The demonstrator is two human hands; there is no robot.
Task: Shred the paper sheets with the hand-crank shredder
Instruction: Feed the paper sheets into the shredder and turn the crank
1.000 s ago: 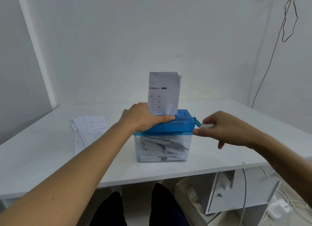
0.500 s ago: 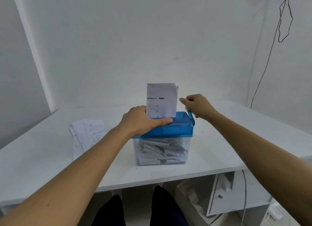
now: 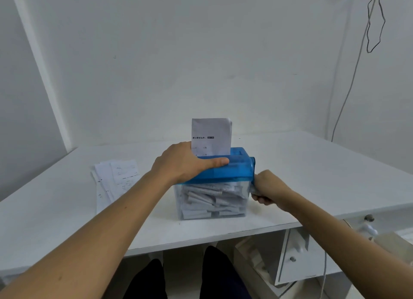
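Observation:
The hand-crank shredder (image 3: 232, 168) has a blue top and a clear bin (image 3: 212, 201) packed with white paper strips; it stands near the front of the white table (image 3: 312, 164). A printed sheet (image 3: 211, 135) sticks upright out of its slot. My left hand (image 3: 185, 162) grips the blue top from the left, thumb laid along the front edge. My right hand (image 3: 268, 190) is curled round the crank handle (image 3: 253, 187) low on the shredder's right side. A loose pile of paper sheets (image 3: 116, 180) lies on the table to the left.
Walls close in behind and on both sides of the table. A cable (image 3: 348, 93) hangs down the right wall. Under the table at right stands a white drawer unit (image 3: 295, 258) with knobs. My knees show below the table's front edge.
My right hand has swung the crank from the top behind the shredder down to its low right side. The sheet sits lower in the slot. My left hand has stayed on the top.

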